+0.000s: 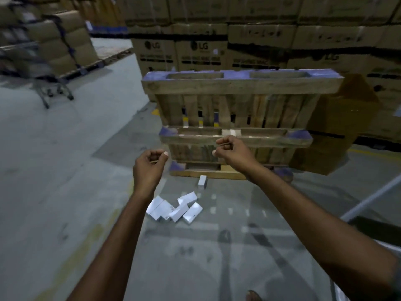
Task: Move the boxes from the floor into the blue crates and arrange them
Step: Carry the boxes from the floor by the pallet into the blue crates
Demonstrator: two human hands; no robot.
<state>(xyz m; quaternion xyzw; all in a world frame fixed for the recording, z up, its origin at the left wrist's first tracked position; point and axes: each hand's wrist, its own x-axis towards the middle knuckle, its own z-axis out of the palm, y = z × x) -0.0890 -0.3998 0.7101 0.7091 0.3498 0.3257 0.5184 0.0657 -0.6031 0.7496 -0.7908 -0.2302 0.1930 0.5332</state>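
Note:
Several small white boxes (175, 208) lie in a loose heap on the grey floor below my hands. One more white box (202, 181) stands apart, close to the pallets. My left hand (150, 168) is held out above the floor with its fingers curled and nothing in it. My right hand (233, 152) is raised in front of the pallets, fingers also curled, holding nothing. No blue crate is in view.
A stack of wooden pallets (236, 127) with blue-painted blocks stands straight ahead. Behind it rise walls of brown cartons (260, 40). A blurred metal trolley (47, 83) and stacked cartons stand at the left. A brown carton (338, 127) leans at the right. My foot (253, 296) shows at the bottom.

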